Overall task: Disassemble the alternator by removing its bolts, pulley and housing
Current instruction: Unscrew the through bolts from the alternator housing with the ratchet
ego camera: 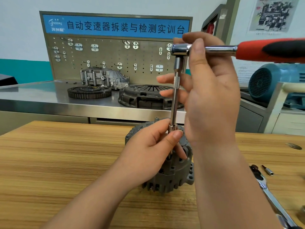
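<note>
BOLT BY BOLT: A grey cast-metal alternator (pixel 173 179) stands on end at the centre of a wood-grain desk (pixel 66 162), its upper face largely hidden by the person's hands. The left-hand grip (pixel 148 152) is pinched, thumb against fingers, on the small chrome socket (pixel 172 128) at the foot of a long chrome extension bar (pixel 175 100). It steadies the socket over what is probably a housing bolt, though the bolt itself is out of sight. At the alternator's 12 o'clock, the right-hand grip (pixel 212 90) is clamped on the head of a red-and-black-handled chrome ratchet (pixel 244 50), whose handle points to 3 o'clock.

The job goes best with the bar kept plumb, the socket fully seated and the head pressed down through short swings of the handle. The alternator looks unclamped, so it may twist under load and would want bracing. A second chrome ratchet wrench (pixel 270 195) and a small bit socket (pixel 268 171) lie at its 4 o'clock.
</note>
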